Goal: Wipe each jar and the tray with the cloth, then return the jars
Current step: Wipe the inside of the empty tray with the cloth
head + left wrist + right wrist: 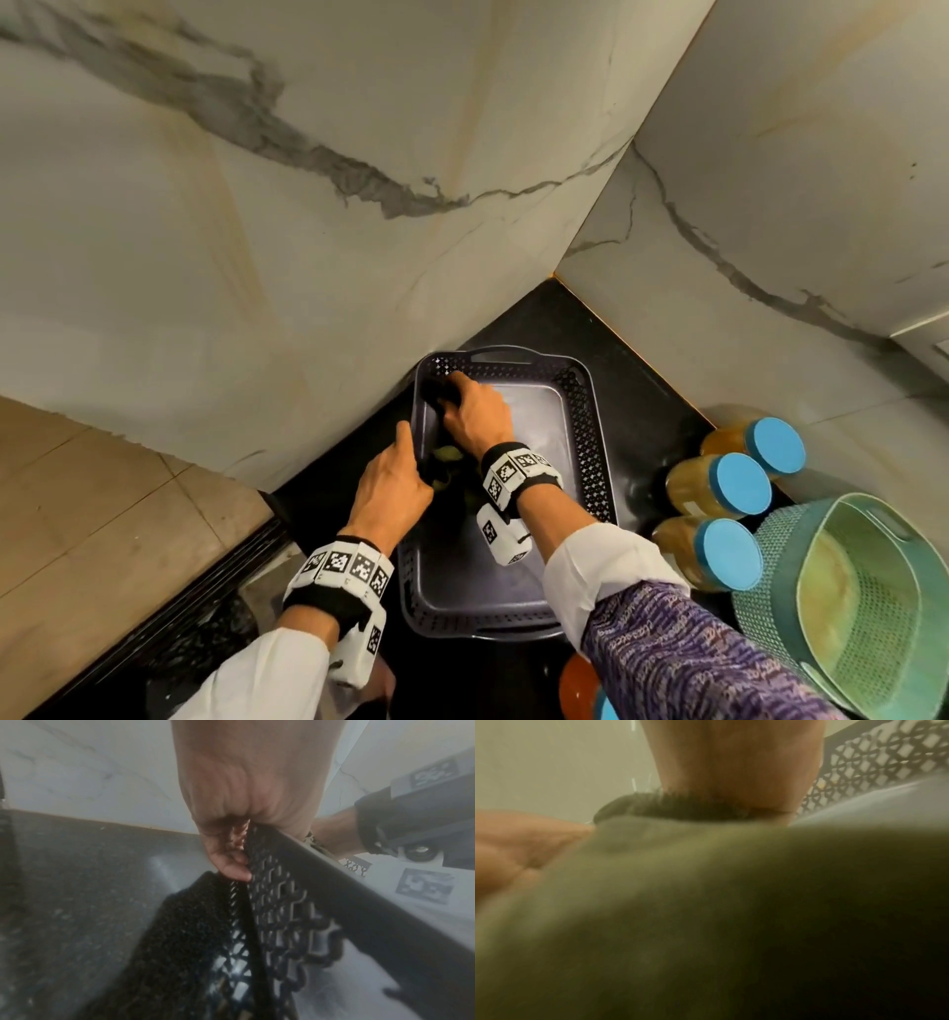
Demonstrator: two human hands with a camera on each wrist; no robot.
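Observation:
A dark grey tray (585,442) with lattice walls lies on the black counter in the wall corner. My left hand (395,478) grips its left rim, thumb inside and fingers (231,870) curled on the lattice wall (277,892). My right hand (475,411) reaches into the tray's far left corner and holds a bunched dark olive cloth (444,455) against the wall there. The cloth (706,902) fills the blurred right wrist view under my right hand (731,760). Three amber jars with blue lids (775,444) (739,483) (729,552) stand on the counter right of the tray.
A green mesh basket (862,591) stands at the near right, beside the jars. An orange jar (577,686) shows at the bottom edge. Marble walls close in behind and to the left of the tray. The counter's edge (277,519) drops to a tiled floor at left.

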